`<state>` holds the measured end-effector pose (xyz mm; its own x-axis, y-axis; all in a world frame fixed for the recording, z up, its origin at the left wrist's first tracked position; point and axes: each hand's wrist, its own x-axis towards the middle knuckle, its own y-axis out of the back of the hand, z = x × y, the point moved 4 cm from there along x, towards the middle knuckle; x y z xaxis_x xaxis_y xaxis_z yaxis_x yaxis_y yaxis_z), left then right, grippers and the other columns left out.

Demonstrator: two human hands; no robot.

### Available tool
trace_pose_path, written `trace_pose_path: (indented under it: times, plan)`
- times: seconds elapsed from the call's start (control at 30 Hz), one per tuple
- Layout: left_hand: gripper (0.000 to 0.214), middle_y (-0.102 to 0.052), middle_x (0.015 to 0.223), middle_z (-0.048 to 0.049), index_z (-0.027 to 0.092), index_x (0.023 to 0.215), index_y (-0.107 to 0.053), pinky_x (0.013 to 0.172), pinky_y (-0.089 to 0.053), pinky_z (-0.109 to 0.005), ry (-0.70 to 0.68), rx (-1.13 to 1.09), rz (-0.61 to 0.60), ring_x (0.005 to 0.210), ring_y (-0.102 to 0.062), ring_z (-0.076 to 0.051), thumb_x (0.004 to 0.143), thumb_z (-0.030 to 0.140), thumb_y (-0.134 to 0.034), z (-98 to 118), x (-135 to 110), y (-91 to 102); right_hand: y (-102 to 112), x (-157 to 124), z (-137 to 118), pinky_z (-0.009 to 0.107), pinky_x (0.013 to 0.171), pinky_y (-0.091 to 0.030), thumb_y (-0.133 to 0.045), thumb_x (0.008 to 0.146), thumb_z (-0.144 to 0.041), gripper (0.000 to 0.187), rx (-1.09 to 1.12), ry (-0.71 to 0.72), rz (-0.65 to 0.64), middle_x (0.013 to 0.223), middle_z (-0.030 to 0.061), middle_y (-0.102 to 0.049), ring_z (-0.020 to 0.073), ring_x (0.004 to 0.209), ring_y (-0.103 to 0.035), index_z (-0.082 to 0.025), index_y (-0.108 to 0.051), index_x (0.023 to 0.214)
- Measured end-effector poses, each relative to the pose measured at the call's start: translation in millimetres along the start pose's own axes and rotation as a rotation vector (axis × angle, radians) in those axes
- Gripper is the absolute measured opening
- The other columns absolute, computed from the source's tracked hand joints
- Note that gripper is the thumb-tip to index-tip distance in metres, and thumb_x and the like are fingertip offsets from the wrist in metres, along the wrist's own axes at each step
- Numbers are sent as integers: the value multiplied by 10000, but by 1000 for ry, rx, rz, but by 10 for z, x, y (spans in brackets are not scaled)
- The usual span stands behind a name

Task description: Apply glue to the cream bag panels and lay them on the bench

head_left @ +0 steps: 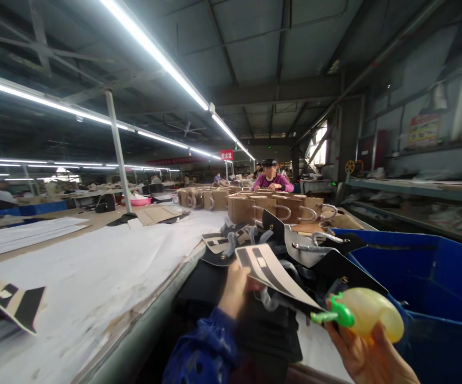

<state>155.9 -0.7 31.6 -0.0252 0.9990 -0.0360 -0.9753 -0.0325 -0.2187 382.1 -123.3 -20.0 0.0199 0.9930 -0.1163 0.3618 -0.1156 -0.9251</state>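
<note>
My left hand (235, 290) is closed around the near left end of a stiff bag panel (287, 277), cream with black strips and a small pale patch. In my right hand (369, 360) lies a rounded squeeze bottle (377, 314) of yellowish liquid, with a bright green cap and nozzle. The nozzle points left, close to the panel's right end; whether they touch I cannot tell. Beneath the panel is a stack of black pieces (271, 330). Just beyond, more black panels (315, 250) with wrapped handles lie in a loose heap.
A blue bin (399, 256) stands at the right. On the left, a white-covered table (127, 272) carries another panel (10, 301). Brown bag bodies (241, 208) with handles stand in rows farther back. Behind them is a person (273, 181) in a purple top.
</note>
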Motion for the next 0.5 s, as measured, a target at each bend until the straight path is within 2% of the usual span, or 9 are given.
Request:
trace_pose_path:
  times: [0.07, 0.1, 0.13, 0.2, 0.23, 0.27, 0.33, 0.43, 0.5]
  plan:
    - [345, -701, 905, -52, 138, 1198, -505, 557, -575, -288, -112, -139, 118, 616, -683, -153, 865, 62, -459, 148, -223, 45, -170, 64, -205, 445, 927, -550, -965, 453, -210, 743, 84, 154, 3, 1182, 53, -696, 243, 989, -708, -268, -696, 1143]
    - [334, -700, 923, -58, 140, 1185, -501, 580, -592, -310, -152, -194, 170, 635, -691, -166, 857, 81, -493, 174, -334, 72, -247, 95, -273, 491, 960, -509, -945, 521, -229, 709, 122, 203, 1, 1197, 48, -690, 233, 985, -708, -257, -676, 1176]
    - [303, -696, 933, -69, 128, 1145, -512, 603, -606, -329, -179, -241, 209, 659, -695, -178, 844, 102, -535, 162, -440, 97, -310, 129, -315, 508, 987, -481, -894, 638, -262, 587, 152, 234, 4, 1196, 41, -691, 216, 970, -712, -243, -670, 1180]
    - [279, -691, 940, -101, 93, 1055, -529, 655, -626, -357, -189, -306, 263, 707, -697, -195, 796, 133, -625, 19, -630, 131, -374, 210, -320, 514, 1069, -406, -656, 910, -328, 258, 192, 262, 30, 1175, 27, -699, 177, 954, -713, -217, -679, 1142]
    - [303, -692, 940, -115, 82, 1031, -530, 688, -633, -365, -177, -327, 280, 725, -697, -198, 767, 146, -664, -104, -714, 136, -373, 264, -280, 506, 1108, -369, -534, 984, -340, 241, 203, 259, 50, 1162, 23, -703, 165, 955, -712, -210, -687, 1118]
    - [370, -700, 945, -128, 77, 1049, -523, 717, -634, -367, -158, -341, 290, 738, -701, -203, 734, 159, -698, -252, -792, 131, -355, 329, -212, 497, 1141, -335, -488, 1007, -343, 262, 213, 246, 65, 1156, 19, -706, 162, 962, -710, -209, -690, 1104]
    - [535, -712, 994, -160, 64, 1117, -517, 764, -632, -365, -111, -363, 265, 795, -714, -234, 668, 230, -755, -581, -925, 89, -297, 501, 4, 498, 1175, -312, -668, 909, -330, 234, 239, 172, 33, 1143, 17, -711, 175, 981, -705, -206, -688, 1107]
    - [817, -686, 1091, -222, 30, 1219, -483, 717, -626, -365, -51, -345, 225, 861, -712, -292, 567, 386, -823, -1022, -1076, 45, -172, 792, 428, 555, 1198, -270, -933, 575, -231, 562, 296, 29, -57, 1098, 18, -725, 203, 992, -702, -204, -688, 1079]
    - [950, -660, 1131, -256, 32, 1266, -426, 673, -612, -382, -4, -266, 247, 824, -708, -297, 546, 508, -822, -1207, -1144, 100, -79, 954, 684, 600, 1204, -222, -964, 489, -220, 630, 339, -24, -76, 1083, 18, -729, 213, 1012, -696, -202, -685, 1053]
